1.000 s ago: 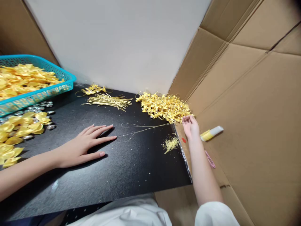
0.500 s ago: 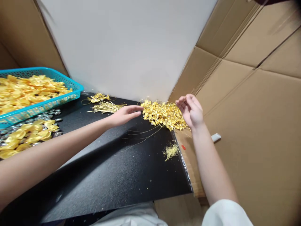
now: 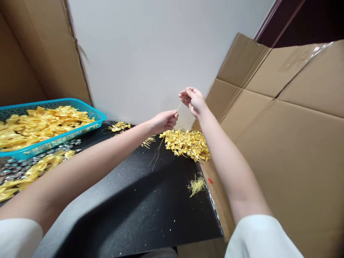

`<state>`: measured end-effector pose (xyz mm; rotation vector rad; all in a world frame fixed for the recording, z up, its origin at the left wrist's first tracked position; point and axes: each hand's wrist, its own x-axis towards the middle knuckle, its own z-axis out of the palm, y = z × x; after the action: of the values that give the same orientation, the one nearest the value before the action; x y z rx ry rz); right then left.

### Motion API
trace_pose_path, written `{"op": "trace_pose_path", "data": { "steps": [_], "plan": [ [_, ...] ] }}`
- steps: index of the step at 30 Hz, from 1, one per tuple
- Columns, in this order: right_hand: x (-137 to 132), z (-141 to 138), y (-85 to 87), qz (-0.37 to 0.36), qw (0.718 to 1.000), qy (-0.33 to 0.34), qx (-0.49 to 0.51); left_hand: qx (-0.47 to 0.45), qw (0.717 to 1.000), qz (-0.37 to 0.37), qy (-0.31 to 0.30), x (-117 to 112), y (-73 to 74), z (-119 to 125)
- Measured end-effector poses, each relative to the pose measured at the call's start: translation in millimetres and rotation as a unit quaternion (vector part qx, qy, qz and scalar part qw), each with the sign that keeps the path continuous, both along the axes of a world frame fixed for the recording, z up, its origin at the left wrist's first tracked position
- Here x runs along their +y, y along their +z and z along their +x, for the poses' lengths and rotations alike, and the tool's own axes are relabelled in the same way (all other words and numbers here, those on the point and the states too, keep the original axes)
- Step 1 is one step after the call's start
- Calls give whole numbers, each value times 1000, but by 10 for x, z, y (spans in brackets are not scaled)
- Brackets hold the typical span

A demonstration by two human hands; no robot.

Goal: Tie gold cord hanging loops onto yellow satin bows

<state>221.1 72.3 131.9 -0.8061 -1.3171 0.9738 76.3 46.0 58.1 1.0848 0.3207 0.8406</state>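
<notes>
My left hand point(image 3: 163, 122) is closed in a fist around thin yellow cords point(image 3: 181, 101), above the back of the black table. Higher and to the right, my right hand point(image 3: 195, 101) pinches the upper part of the cords between thumb and forefinger, its other fingers curled loosely. A short taut stretch runs between the two hands. Loose cord ends point(image 3: 156, 155) dangle below my left hand over the tabletop. Beneath both hands lies a heap of small yellow ribbon bows point(image 3: 186, 144). My left forearm partly covers a bundle of gold cords point(image 3: 148, 141).
A blue plastic basket point(image 3: 103, 116) of yellow ribbon pieces stands at the left. Shiny silver beads point(image 3: 16, 166) and more ribbon pieces point(image 3: 40, 167) lie before it. Yellow thread scraps point(image 3: 197, 185) sit near the table's right edge. Cardboard panels point(image 3: 292, 150) and a white wall point(image 3: 150, 53) enclose the table.
My left hand has gone from open over the table to closed around the cords, rising slightly. My right hand has moved up and left, towards it. The cords have been lifted off the table.
</notes>
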Motion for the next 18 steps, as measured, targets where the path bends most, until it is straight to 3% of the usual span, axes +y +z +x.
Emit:
{"op": "trace_pose_path", "data": {
  "steps": [4,9,18],
  "plan": [
    [184,66,175,6,999,-25,28,24,999,-39,-20,-145,-437,-233],
    [214,110,332,7,999,-29,37,32,995,-86,-36,-419,-921,-457],
    [244,66,274,4,999,-9,32,91,982,-154,-63,-1026,-1351,-681]
  ]
}}
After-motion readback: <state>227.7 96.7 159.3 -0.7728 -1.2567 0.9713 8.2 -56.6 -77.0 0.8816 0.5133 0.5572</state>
